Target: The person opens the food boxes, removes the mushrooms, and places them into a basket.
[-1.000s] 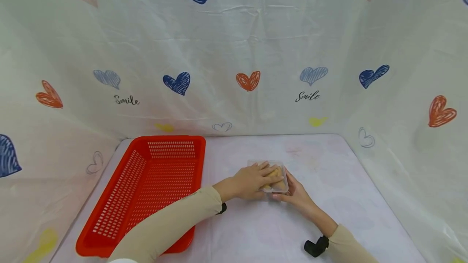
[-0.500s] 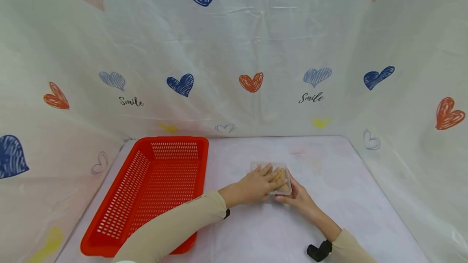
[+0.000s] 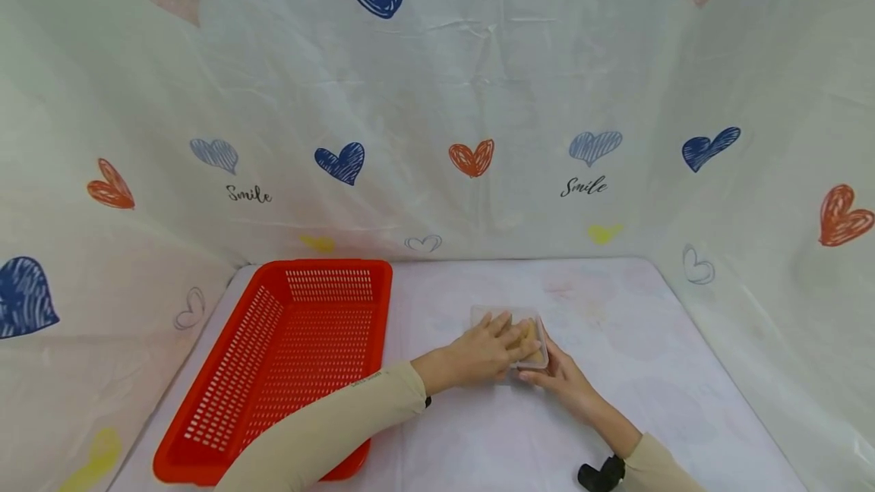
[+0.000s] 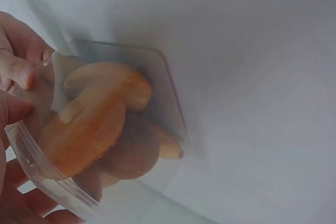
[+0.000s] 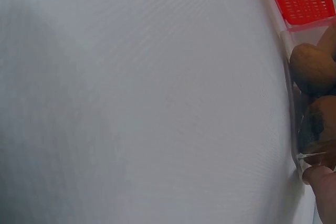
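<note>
A clear plastic box on the table holds several rounded orange-brown pieces that look like bread rolls or mushrooms. My left hand lies across the top of it with the fingers spread, covering part of the contents. At the near right corner my right hand grips the box, thumb on the near side and fingers along the right side. In the right wrist view, a thumb presses against the box's end. Fingers show at the left edge of the left wrist view, around the box's seam.
A large red perforated basket stands on the left of the table, under my left forearm in the head view. The white table extends to the right. A white curtain printed with hearts surrounds its back and sides.
The head view has shifted slightly, so everything appears a little to the right and lower. My hands keep about the same hold on the box, with slight movement of the left fingers.
</note>
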Tool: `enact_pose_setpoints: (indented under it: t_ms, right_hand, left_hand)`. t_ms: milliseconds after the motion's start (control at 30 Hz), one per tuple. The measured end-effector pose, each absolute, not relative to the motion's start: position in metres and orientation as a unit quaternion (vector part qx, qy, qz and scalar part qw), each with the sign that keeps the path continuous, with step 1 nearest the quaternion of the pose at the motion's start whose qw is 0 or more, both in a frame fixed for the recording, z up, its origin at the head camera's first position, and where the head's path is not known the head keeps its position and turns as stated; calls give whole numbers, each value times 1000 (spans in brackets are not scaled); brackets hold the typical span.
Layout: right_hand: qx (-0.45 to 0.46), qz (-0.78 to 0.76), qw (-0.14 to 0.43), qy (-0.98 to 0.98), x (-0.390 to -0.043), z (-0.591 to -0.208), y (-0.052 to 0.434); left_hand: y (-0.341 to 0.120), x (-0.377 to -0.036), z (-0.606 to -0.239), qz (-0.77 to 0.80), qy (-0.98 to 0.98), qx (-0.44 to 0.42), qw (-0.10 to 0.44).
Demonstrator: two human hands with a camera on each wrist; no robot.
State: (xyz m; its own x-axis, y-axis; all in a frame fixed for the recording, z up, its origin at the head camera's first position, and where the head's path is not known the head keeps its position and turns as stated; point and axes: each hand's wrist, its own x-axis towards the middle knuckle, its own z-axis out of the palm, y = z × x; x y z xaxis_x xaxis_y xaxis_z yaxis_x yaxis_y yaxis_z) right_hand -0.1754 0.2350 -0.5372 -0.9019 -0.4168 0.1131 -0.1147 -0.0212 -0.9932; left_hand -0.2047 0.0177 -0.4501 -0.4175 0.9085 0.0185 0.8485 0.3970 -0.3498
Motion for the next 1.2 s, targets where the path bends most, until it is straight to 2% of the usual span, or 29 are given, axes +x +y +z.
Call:
enact_pose_setpoints:
  t_ms: [267,633,833,967,1200]
  right_hand:
    - [-189,-684,106,696,-174,-537,235]
    - [-218,-678,86,697,-175,-542,235]
    - [-214,-677,91,698,-175,-540,235]
    - [-214,-678,94,697,-175,-539,236]
    - [-219,-672,87,702,-174,-539,237]
  left_hand:
    - [19,-201,-451,158,-830,-527,91]
    - [22,-198,-458,204,-801,-534,178]
    - [22,-200,-450,224,-789,-545,174]
    - [21,-204,-438,208,-797,-555,121]
    - [18,-219,-418,74,-828,-553,-57]
